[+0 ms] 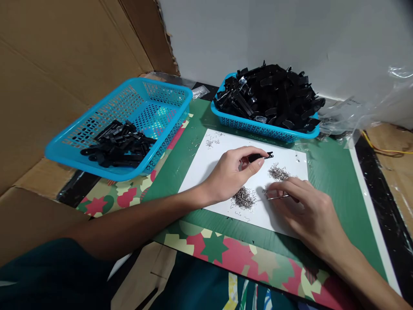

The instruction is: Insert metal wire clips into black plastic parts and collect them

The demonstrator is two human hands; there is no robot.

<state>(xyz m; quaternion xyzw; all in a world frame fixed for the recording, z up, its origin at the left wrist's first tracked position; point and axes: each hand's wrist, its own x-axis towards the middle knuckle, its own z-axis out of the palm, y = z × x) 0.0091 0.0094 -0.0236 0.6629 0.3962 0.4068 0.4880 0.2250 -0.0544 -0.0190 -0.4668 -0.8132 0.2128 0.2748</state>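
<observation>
My left hand point(230, 174) pinches a small black plastic part point(258, 157) between thumb and fingers, its forked end pointing right. It is held over a white sheet point(193, 172). To the right, my right hand point(301, 204) is closed around a thin metal tool point(278, 197), whose tip points left. Between the hands lies a dense pile of small metal springs point(244, 198). A second pile of springs point(278, 172) sits just beyond my right fingers, and a few loose springs point(209, 142) are scattered at the sheet's far left corner.
A blue basket point(129, 174) at the left holds some black parts point(119, 144). Another blue basket point(258, 126) at the back is heaped with black parts point(271, 94). Clear plastic bags point(348, 114) lie at the back right. Cardboard point(64, 51) stands at the left.
</observation>
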